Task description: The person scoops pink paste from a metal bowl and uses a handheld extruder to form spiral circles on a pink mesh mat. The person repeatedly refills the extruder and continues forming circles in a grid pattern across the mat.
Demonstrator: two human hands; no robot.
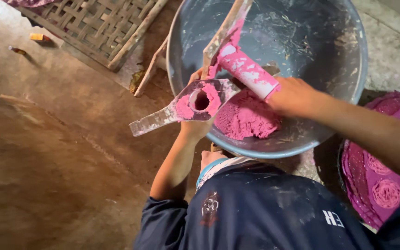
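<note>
From my feed: left hand is under a wooden press body, a flat paddle-shaped piece with a round hole in the middle, smeared with pink dough. Most of that hand is hidden by the wood; its grip is wrapped on the press from below, fingertips showing at the upper edge.

Right hand has its grip clamped on the end of a pink-coated plunger, a thick cylinder tilted up and to the left, its far end meeting a wooden lever arm that runs up out of view.

Both pieces sit over the near rim of a large grey metal basin. A lump of pink dough lies in the basin bottom, just beside the press hole and below the plunger.

To the right, on the floor, a round tray carries purple-pink coiled noodle discs. Upper left: a woven bamboo mat on the concrete floor. My own dark blue shirt fills the bottom of view.
</note>
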